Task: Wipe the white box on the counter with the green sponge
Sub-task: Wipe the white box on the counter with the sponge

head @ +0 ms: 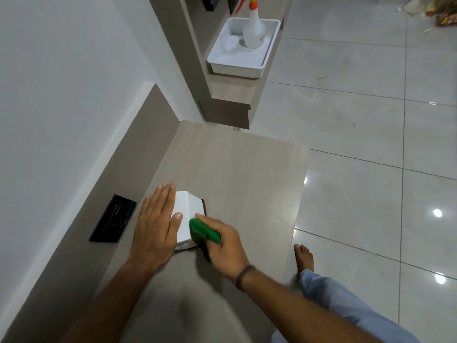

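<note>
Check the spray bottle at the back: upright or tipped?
Upright. The spray bottle stands inside the white tray, its orange nozzle at the top.

1. The left hand [156, 225] covers the box's [187, 217] left side from us.
2. The right hand [222, 243] hides most of the sponge [203, 230]; its edges are blurred.
3. The spray bottle's [253, 28] top is cut off by the upper edge.
</note>
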